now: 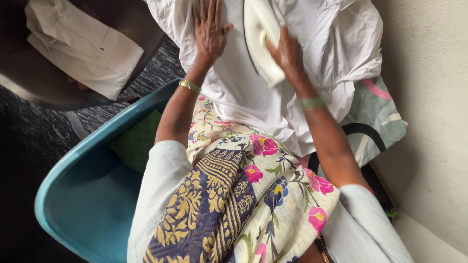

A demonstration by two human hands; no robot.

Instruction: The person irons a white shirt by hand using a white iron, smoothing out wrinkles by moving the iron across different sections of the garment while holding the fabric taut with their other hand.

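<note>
A white garment (312, 39) lies spread over a padded board with a patterned cover (380, 122). My left hand (209, 29) rests flat on the cloth, fingers apart, pressing it down. My right hand (285, 51) grips the handle of a cream-coloured iron (258, 29) that stands on the white cloth just right of my left hand. A gold bangle sits on my left wrist, a green one on my right.
A teal plastic tub (78, 195) with a green cloth (136, 143) inside stands at my left. Folded white cloth (83, 44) lies on a dark round surface at the upper left. A pale wall (434, 97) runs along the right.
</note>
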